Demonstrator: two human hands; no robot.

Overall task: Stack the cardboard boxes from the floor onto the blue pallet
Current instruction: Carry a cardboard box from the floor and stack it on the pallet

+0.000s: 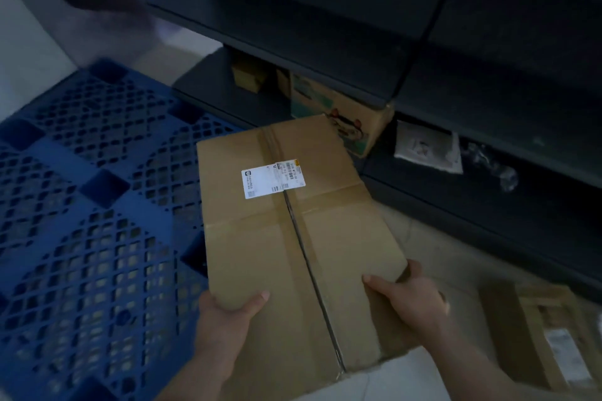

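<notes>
A long brown cardboard box (293, 231) with a white shipping label and a taped seam fills the middle of the head view. My left hand (228, 319) grips its near left corner, thumb on the top face. My right hand (410, 299) grips its near right corner, thumb on top and fingers round the side. The box partly overlaps the right edge of the blue lattice pallet (84, 221), which lies bare on the floor at the left. Whether the box rests on anything cannot be told. Another cardboard box (547, 335) lies on the floor at the lower right.
Dark shelving (456, 81) runs along the back and right. On its lowest shelf stand a printed carton (338, 114), a small box (247, 75), a white packet (426, 150) and crumpled clear plastic (495, 163). Pale tiled floor (436, 244) shows between box and shelving.
</notes>
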